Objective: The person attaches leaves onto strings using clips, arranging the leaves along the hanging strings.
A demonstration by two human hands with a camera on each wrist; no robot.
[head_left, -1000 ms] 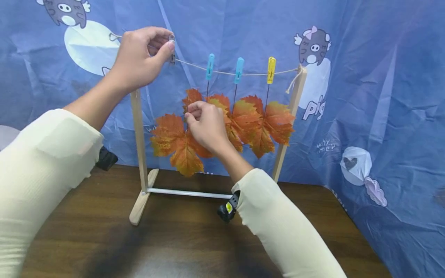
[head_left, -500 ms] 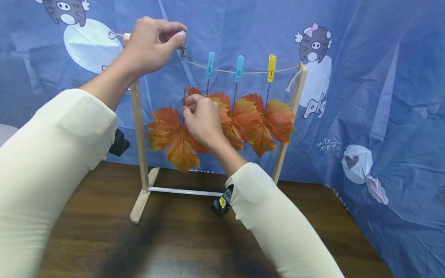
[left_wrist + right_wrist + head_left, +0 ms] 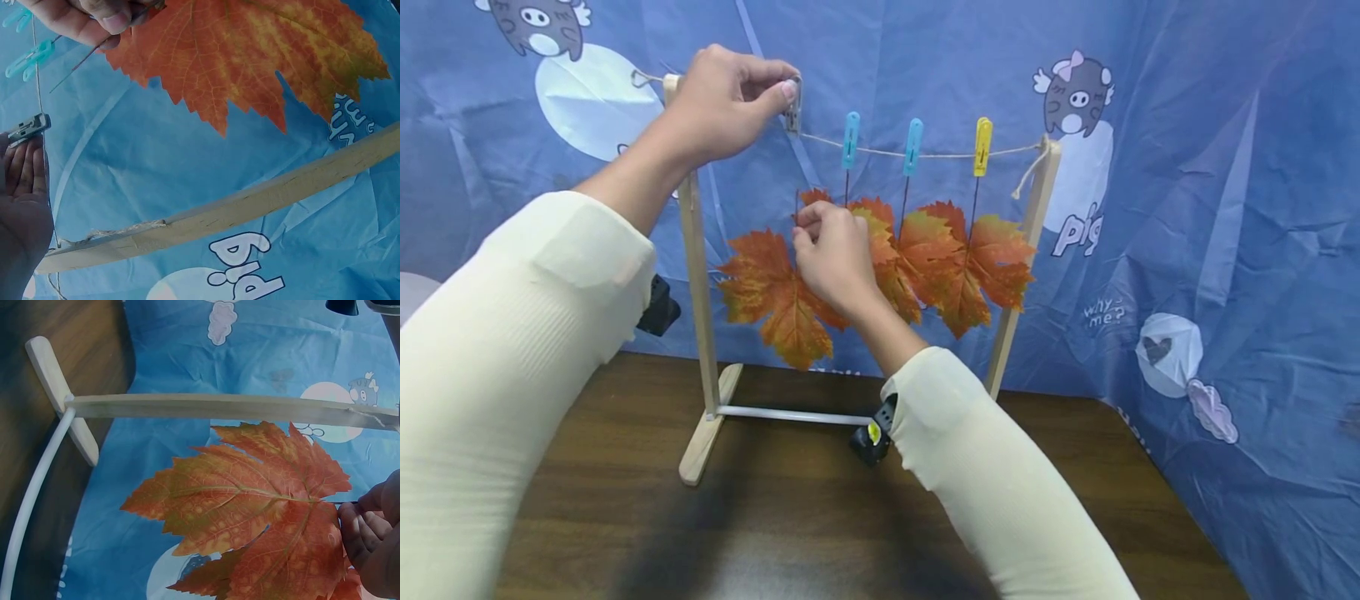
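High on the left, my left hand pinches a grey clothespin against the twine. The left wrist view shows that clothespin at the twine, with the fingers around its far end. My right hand pinches the thin stem of an orange-red maple leaf below the line. In the left wrist view the stem's free end points toward the twine, apart from the clothespin. The right wrist view has the leaf spread out beside my fingertips.
Two blue clothespins and a yellow clothespin hold more leaves by their stems on the twine. The wooden stand has posts on both sides and a white bar low down. It stands on a brown table before a blue cloth.
My left hand has moved right along the twine with the clothespin, then slightly down. My right hand has shifted slightly left and up with the leaf.
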